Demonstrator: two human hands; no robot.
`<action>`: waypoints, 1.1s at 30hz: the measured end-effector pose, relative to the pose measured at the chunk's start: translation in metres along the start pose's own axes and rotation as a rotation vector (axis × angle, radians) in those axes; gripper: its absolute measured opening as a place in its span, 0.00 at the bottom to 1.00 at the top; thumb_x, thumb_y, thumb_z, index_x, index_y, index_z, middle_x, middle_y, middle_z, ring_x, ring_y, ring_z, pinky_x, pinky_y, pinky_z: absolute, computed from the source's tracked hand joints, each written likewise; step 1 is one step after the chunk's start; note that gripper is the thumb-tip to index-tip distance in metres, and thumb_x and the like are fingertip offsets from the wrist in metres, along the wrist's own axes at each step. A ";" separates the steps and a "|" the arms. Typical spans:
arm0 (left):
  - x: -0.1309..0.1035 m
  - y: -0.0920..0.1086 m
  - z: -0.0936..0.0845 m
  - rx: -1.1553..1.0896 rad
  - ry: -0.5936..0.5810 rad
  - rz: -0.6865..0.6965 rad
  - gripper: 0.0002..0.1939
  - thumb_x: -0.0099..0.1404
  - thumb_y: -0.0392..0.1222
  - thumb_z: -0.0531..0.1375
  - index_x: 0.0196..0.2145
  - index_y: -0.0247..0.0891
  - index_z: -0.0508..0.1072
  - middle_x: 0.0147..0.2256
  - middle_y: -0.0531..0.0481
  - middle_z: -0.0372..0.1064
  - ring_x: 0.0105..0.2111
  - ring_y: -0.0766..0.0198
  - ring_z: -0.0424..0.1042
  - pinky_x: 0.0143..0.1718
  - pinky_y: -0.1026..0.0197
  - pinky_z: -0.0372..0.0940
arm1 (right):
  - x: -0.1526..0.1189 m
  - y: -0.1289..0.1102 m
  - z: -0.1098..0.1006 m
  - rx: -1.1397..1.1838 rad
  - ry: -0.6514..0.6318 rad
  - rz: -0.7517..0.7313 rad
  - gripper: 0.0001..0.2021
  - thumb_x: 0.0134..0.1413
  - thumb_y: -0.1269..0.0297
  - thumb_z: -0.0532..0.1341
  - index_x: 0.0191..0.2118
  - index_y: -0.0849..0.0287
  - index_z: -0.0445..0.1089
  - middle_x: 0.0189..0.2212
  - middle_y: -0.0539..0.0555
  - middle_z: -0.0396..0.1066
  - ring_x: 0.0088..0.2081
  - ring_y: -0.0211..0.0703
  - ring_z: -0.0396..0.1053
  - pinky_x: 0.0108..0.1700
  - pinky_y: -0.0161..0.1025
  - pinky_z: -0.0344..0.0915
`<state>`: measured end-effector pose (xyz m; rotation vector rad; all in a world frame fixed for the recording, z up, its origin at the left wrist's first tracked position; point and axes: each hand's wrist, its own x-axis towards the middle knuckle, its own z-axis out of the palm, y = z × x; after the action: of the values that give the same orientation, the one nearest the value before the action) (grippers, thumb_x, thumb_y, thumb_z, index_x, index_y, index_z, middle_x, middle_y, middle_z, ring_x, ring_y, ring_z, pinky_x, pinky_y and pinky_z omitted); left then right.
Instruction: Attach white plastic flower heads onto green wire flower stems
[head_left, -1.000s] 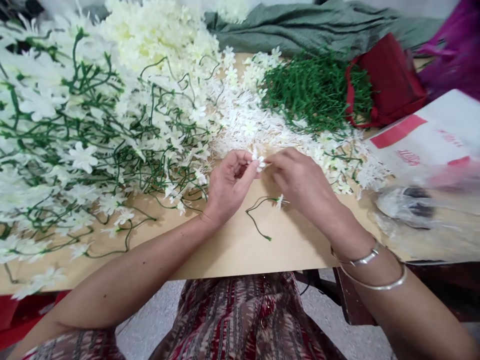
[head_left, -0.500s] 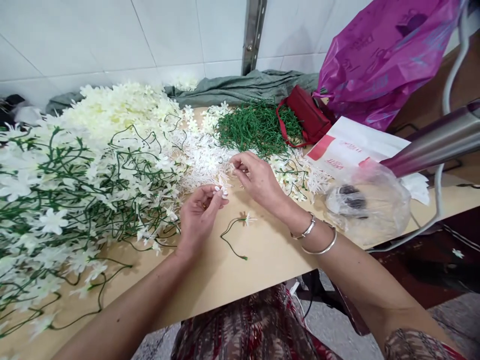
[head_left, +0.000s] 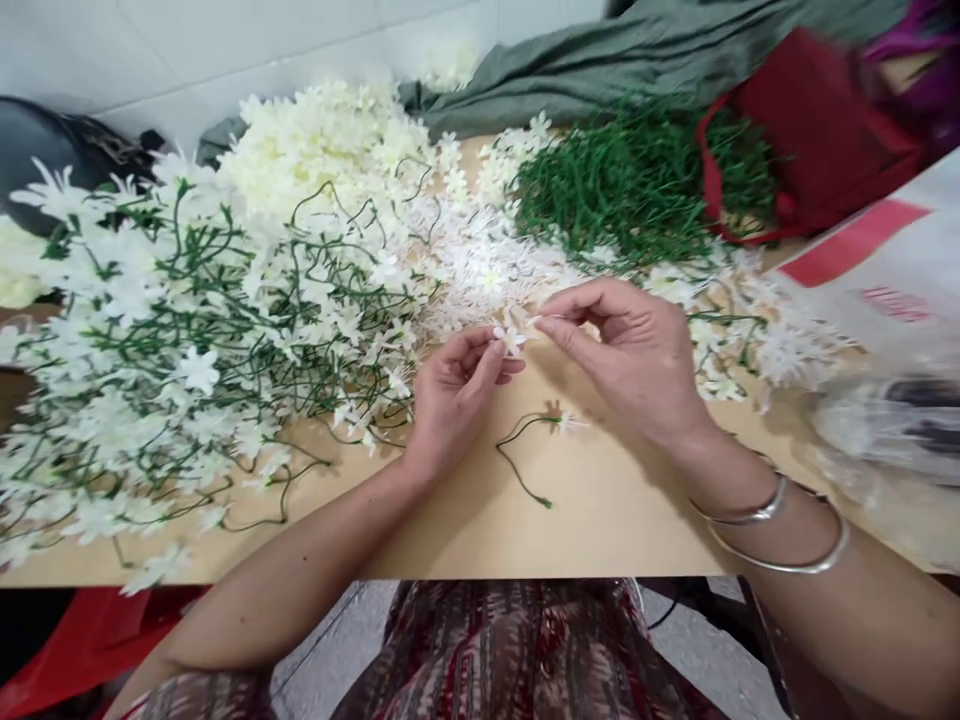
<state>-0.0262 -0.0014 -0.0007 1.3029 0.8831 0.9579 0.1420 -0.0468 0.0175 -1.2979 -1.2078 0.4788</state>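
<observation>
Between thumb and fingers, my left hand (head_left: 461, 390) pinches a small white artificial flower (head_left: 510, 342). Close to its right, my right hand (head_left: 626, 350) is closed in a pinch on a small whitish piece, too small to make out. The fingertips of both hands are nearly together, just in front of a heap of thin white stamens (head_left: 480, 270). Below them on the table (head_left: 600, 520) lies a single bent green stem (head_left: 517, 470) with white stamens at its top end.
Finished-looking white flowers on green stems (head_left: 199, 370) pile up on the left. Behind are cream petals (head_left: 322, 150), green stems (head_left: 607, 180) and a grey-green cloth (head_left: 562, 70). A red bag (head_left: 817, 140), a printed white bag (head_left: 892, 260) and clear plastic (head_left: 885, 440) lie on the right.
The view has turned left and come closer. My right hand has come away from the stamen heap, and its fingertips are now nearer the flower in my left hand.
</observation>
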 end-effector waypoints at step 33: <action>-0.004 -0.012 -0.003 -0.003 -0.150 0.173 0.12 0.71 0.50 0.67 0.44 0.39 0.79 0.43 0.48 0.82 0.41 0.64 0.83 0.47 0.61 0.78 | -0.012 0.007 0.011 -0.038 -0.079 0.040 0.04 0.57 0.66 0.70 0.34 0.49 0.75 0.43 0.53 0.77 0.44 0.49 0.76 0.47 0.50 0.74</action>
<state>-0.0295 -0.0038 -0.0129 1.4460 0.6611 0.9809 0.1302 -0.0497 0.0048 -1.3485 -1.2640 0.5426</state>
